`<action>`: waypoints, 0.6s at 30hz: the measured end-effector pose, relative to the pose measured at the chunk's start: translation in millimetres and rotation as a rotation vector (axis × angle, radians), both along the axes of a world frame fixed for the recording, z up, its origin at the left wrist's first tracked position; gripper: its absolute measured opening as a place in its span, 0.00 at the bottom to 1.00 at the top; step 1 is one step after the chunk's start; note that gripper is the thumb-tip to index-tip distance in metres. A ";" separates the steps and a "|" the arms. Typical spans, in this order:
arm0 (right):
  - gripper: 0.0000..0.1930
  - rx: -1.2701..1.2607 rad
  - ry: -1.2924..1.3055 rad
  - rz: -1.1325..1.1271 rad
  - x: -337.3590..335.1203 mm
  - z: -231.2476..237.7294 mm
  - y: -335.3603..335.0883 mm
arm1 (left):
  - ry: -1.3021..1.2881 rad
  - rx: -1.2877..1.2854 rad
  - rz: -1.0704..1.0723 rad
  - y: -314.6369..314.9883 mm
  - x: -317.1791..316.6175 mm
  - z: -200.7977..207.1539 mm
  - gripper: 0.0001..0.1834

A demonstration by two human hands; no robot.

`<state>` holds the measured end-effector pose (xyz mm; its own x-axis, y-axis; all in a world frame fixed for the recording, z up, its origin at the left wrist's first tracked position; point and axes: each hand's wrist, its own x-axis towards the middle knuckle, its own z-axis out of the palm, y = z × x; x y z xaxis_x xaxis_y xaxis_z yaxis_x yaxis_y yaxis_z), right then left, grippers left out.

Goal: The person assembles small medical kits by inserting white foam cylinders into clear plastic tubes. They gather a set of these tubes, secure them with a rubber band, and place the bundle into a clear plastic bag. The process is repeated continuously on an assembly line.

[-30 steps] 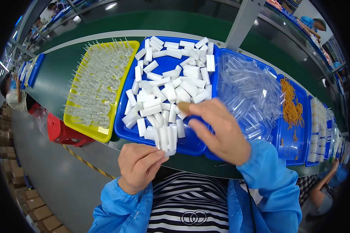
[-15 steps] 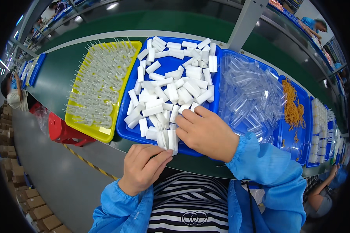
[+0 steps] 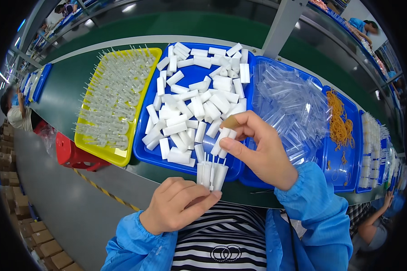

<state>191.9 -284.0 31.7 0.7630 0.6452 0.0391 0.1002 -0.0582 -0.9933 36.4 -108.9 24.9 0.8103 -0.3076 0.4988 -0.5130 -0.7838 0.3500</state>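
I have the left hand (image 3: 178,207) closed around the near end of a bundle of white tubes (image 3: 219,176), thin pale stems (image 3: 213,160) poking out its far side. My right hand (image 3: 267,151) pinches what look like 2 white pieces (image 3: 224,137) between thumb and wrapped index finger, just beyond the stem tips, over the near edge of the blue tray (image 3: 192,74) where the loose pieces (image 3: 176,128) lie. It looks like a threading step. I'd brace the left grip low, fan the stems slightly apart, line up each piece with a bare tip and push straight along it; a slanted push could bend a stem. I can't tell whether the pieces touch the tips.
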 end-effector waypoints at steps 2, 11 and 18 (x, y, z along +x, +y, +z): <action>0.14 0.007 0.006 0.020 2.0 -0.2 -6.0 | 0.003 0.001 -0.006 -1.7 1.9 -0.7 0.18; 0.13 0.001 0.028 0.074 17.8 -4.9 -19.7 | -0.007 0.016 -0.100 -8.5 5.3 6.1 0.17; 0.14 -0.068 -0.011 0.143 17.1 6.1 -28.5 | 0.001 0.014 -0.109 -10.2 4.0 2.1 0.23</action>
